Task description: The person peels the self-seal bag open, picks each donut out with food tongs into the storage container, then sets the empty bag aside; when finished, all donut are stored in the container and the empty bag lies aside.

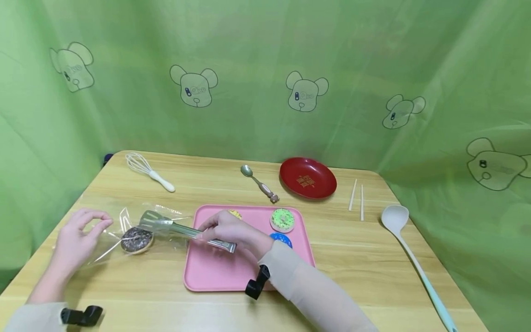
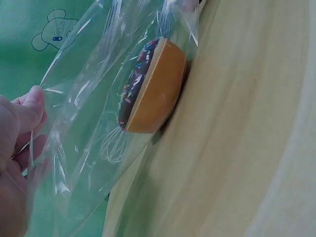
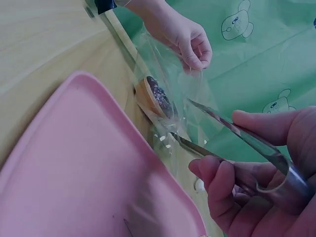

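Resting on the tabletop [image 1: 373, 258], the pink tray [image 1: 215, 272] is the landmark; left of it lies a clear bag [image 1: 108, 230] with the chocolate donut [image 1: 137, 240] inside. The left hand [image 1: 76, 240] pinches the bag's edge; the right hand [image 1: 232, 230] grips metal tongs [image 1: 178, 227], tips apart above the donut. The film could snag on the tongs, judging by the slack. 3 donuts remain on the tray.

glossy metal tongs [image 1: 182, 228], clear plastic bag [image 1: 120, 230]
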Tool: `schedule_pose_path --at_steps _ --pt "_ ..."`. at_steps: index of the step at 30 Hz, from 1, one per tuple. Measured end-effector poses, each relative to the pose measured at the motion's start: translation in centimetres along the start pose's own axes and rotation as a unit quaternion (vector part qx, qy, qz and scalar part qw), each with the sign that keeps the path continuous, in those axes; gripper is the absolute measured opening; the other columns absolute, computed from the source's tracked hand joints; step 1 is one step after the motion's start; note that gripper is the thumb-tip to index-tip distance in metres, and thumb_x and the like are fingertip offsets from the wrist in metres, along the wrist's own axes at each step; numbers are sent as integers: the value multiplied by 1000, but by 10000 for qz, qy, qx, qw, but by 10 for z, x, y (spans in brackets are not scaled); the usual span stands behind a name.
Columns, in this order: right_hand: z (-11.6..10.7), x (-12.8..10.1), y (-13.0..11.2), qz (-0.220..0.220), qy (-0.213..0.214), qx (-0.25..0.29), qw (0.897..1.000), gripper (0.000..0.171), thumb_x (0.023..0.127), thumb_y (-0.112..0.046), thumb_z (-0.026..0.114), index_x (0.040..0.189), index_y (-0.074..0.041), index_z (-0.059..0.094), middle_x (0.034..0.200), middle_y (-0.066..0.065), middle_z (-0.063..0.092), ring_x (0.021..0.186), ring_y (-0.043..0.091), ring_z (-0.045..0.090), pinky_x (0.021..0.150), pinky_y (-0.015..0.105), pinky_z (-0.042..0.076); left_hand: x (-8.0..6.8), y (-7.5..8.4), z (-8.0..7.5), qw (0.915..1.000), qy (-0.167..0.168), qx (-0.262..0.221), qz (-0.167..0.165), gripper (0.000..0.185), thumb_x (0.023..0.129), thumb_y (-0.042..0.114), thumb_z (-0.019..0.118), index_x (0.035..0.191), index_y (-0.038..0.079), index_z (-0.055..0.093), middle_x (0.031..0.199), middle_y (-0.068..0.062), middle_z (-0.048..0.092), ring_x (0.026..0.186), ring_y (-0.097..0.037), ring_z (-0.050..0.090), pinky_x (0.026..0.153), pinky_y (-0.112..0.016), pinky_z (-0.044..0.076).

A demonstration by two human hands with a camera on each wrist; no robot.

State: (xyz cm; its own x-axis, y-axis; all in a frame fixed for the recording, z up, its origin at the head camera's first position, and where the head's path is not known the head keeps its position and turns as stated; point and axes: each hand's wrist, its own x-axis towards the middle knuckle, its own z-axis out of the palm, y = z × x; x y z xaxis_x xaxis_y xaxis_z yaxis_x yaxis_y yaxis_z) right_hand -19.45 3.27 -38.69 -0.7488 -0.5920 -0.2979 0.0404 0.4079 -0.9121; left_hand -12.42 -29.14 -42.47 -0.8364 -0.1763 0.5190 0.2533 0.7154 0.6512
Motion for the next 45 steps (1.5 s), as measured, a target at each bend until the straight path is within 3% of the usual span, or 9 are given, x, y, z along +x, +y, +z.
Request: schedule_pose_path --at_steps 6,13,20,26,31,34,38,41,45 --pt "2 4 3 205 311 271 9989 23 81 -15 71 101 -4 68 81 23 64 52 23 56 52 41 54 -2 -1 1 9999 -9 -167 -35 10 86 7 65 94 1 64 95 18 50 94 11 38 83 -7 27" --pt "2 5 4 98 227 58 9997 24 79 -11 71 101 -3 68 79 15 66 53 21 57 52 39 54 0 -1 -1 9994 -67 -275 -217 12 89 11 63 96 2 63 97 21 50 97 12 38 93 -15 29" --pt "9 7 -1 -36 -47 -411 9991 28 78 -9 71 105 -1 67 77 5 65 57 21 58 50 30 50 1 -1 -1 9986 -259 -273 -363 15 89 14 63 98 1 63 99 15 51 97 10 36 91 -47 39" --pt "18 13 -3 -44 48 -399 9992 27 75 -8 74 100 -2 68 77 4 64 60 14 57 54 24 48 -2 -6 1 9993 -255 -178 -228 12 89 11 63 96 2 63 97 14 51 98 9 36 89 -27 36" --pt "22 13 -1 96 79 -92 9999 24 75 -4 73 98 -1 68 74 8 63 54 16 55 49 25 48 -2 -7 1 9990 -242 -342 -127 11 88 7 63 95 0 63 97 17 50 98 9 35 92 -60 32" --pt "22 12 1 136 92 44 9999 24 75 -3 73 99 -1 68 74 9 63 53 18 55 48 27 49 -3 -8 1 9995 -199 -220 -98 11 87 8 63 96 1 63 97 20 49 97 10 35 95 -52 34" --pt "19 8 5 107 192 124 9997 25 75 -4 74 100 -2 69 75 8 64 54 17 57 50 29 51 -5 -10 -1 9998 -120 -40 -143 12 87 10 64 96 2 63 96 23 47 95 12 36 92 -21 32" --pt "15 3 6 111 259 175 9995 25 76 -5 74 100 -3 69 76 7 63 54 17 57 50 30 52 -5 -13 -2 9996 -140 -50 -221 14 88 11 64 97 0 63 97 21 48 96 12 35 96 -30 34" --pt "9 -6 6 115 363 236 9990 24 76 -6 75 99 -4 70 76 8 62 53 17 55 47 28 50 -6 -17 -4 9990 -282 -31 -356 16 90 14 61 99 0 62 99 10 50 95 11 33 90 -61 32"
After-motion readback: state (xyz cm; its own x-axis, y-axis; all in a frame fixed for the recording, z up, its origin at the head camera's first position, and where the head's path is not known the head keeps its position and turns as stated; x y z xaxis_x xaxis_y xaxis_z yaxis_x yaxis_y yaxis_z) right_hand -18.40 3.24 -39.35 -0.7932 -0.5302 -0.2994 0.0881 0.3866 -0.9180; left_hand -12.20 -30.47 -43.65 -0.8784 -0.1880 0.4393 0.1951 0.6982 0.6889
